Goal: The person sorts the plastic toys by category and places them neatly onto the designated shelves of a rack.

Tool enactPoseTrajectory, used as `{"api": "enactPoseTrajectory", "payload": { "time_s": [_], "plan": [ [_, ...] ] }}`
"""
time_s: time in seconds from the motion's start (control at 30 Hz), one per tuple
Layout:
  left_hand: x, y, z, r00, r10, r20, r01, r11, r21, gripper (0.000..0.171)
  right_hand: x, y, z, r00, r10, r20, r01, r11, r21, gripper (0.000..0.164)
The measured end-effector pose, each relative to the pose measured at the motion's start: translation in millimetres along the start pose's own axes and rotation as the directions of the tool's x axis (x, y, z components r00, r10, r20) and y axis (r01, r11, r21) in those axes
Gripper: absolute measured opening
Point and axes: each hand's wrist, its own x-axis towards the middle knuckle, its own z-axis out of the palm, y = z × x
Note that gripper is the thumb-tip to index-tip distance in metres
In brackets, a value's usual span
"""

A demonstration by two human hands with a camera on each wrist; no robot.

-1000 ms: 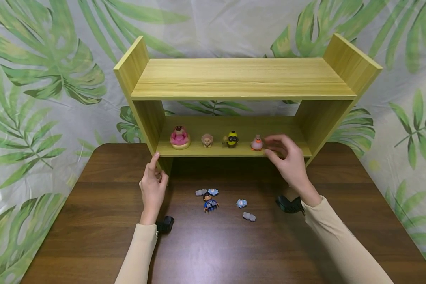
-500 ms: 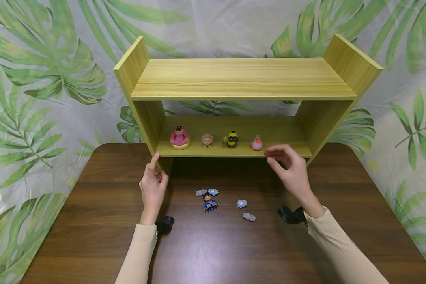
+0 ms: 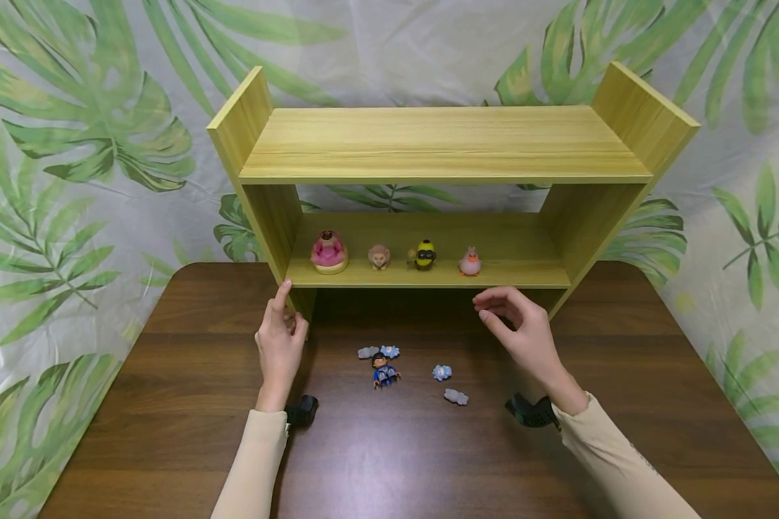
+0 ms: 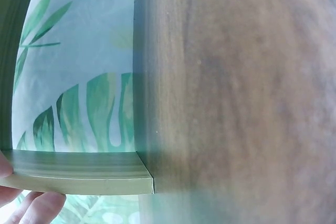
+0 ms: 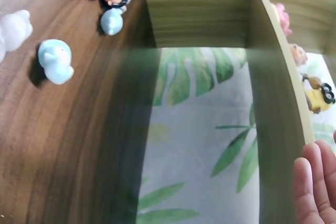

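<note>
My left hand (image 3: 280,346) grips the left side panel of the wooden shelf (image 3: 448,144); in the left wrist view its fingers (image 4: 44,208) lie on both sides of the panel's edge. Below the front edge of the middle board hovers my right hand (image 3: 522,331), fingers loosely bent, holding nothing. Just above it on that board stands a pink bird-like figure (image 3: 470,262). Left of this are a black-and-yellow figure with goggles (image 3: 425,255), a small tan lion-like figure (image 3: 379,256) and a pink bear figure (image 3: 329,252) in a round base.
On the brown table (image 3: 188,404) lie a toy person in blue (image 3: 384,371), a grey piece (image 3: 367,352) and a light blue piece (image 3: 390,351) behind it. Farther right are another blue piece (image 3: 441,372) and a grey one (image 3: 456,396). A leaf-patterned cloth (image 3: 71,144) hangs behind.
My right hand has drawn away from the pink bird-like figure, back and down below the middle board's edge. The figure stays standing. My left hand has not moved.
</note>
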Motion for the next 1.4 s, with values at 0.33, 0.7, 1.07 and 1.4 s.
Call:
{"api": "enactPoseTrajectory", "payload": {
  "time_s": [0.33,0.7,1.07,1.4],
  "plan": [
    [0.1,0.3,-1.2,1.000,0.007,0.000,-0.007,1.000,0.006,0.076,-10.8,10.5,12.1,0.993,0.064,0.102,-0.060,0.997,-0.041,0.023],
    [-0.4,1.2,-1.6,1.000,0.003,0.003,-0.003,1.000,0.001,0.076,-17.0,7.4,25.2,0.952,0.161,0.259,-0.129,0.983,-0.133,0.025],
    [0.1,1.4,-2.4,1.000,0.005,-0.001,-0.005,1.000,-0.001,0.076,-26.5,38.7,36.1,0.900,0.245,0.360,-0.202,0.967,-0.152,0.027],
    [0.2,0.7,-1.9,1.000,0.003,0.004,-0.003,1.000,0.000,0.076,-30.1,48.8,42.9,0.850,0.269,0.453,-0.188,0.958,-0.216,0.025]
  ]
}}
